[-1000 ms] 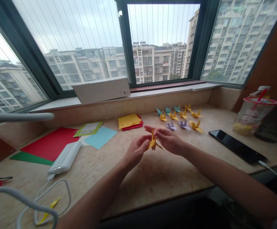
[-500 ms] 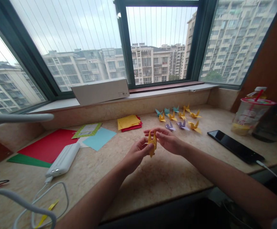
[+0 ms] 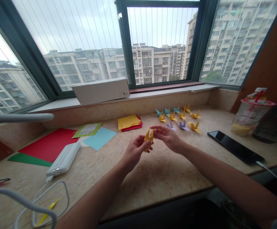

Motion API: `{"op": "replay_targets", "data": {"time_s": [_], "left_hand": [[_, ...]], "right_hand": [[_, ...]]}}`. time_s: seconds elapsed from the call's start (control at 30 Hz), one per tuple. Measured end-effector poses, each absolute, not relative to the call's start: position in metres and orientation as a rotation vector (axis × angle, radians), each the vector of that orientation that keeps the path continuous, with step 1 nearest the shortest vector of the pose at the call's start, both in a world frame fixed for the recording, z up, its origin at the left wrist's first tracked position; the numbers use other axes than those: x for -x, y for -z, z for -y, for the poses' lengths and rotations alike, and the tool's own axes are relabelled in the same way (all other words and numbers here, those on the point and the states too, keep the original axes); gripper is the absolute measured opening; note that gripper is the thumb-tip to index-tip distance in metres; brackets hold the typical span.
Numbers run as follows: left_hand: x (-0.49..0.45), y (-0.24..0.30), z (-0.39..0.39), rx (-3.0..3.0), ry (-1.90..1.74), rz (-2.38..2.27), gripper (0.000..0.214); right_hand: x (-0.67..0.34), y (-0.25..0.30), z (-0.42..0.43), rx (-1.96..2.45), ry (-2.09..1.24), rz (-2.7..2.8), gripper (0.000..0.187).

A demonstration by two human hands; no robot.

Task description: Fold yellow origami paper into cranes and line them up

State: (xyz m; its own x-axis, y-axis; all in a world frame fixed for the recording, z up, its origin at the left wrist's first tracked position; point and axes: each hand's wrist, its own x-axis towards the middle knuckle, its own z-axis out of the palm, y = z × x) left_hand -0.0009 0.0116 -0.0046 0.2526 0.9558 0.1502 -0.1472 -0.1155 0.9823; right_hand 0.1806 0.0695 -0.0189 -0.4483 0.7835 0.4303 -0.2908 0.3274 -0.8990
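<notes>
A small yellow paper crane (image 3: 148, 138) is held in the air above the stone desk (image 3: 152, 178), between both hands. My left hand (image 3: 135, 152) pinches its lower body from the left. My right hand (image 3: 168, 137) pinches its upper tip from the right with thumb and forefinger. Behind my right hand stands a group of several finished paper cranes (image 3: 180, 117) in yellow, teal and purple.
A stack of yellow and red paper squares (image 3: 130, 121) lies behind the hands. Red, green and blue sheets (image 3: 50, 144) and a white power bank (image 3: 63, 159) with a cable lie at the left. A black phone (image 3: 235, 146) and a plastic cup (image 3: 252, 116) are at the right.
Both hands rose slightly and drew together. The crane, spread with wings out a second ago, is now folded narrower and turned upright between the fingers.
</notes>
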Motion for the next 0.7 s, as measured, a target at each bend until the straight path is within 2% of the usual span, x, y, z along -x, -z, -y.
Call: {"op": "replay_targets", "data": {"time_s": [0.23, 0.4, 0.7], "left_hand": [[0.000, 0.006, -0.011, -1.448, -1.180, -0.960, 0.030], [0.002, 0.010, -0.015, -1.507, -1.214, -1.027, 0.029], [0.002, 0.009, -0.014, -1.458, -1.258, -0.980, 0.027]], "right_hand": [[-0.180, 0.019, -0.065, 0.666, -0.821, 1.791, 0.005], [-0.182, 0.018, -0.061, 0.708, -0.580, 1.925, 0.009], [-0.182, 0.012, -0.057, 0.613, -0.445, 1.957, 0.003]]}}
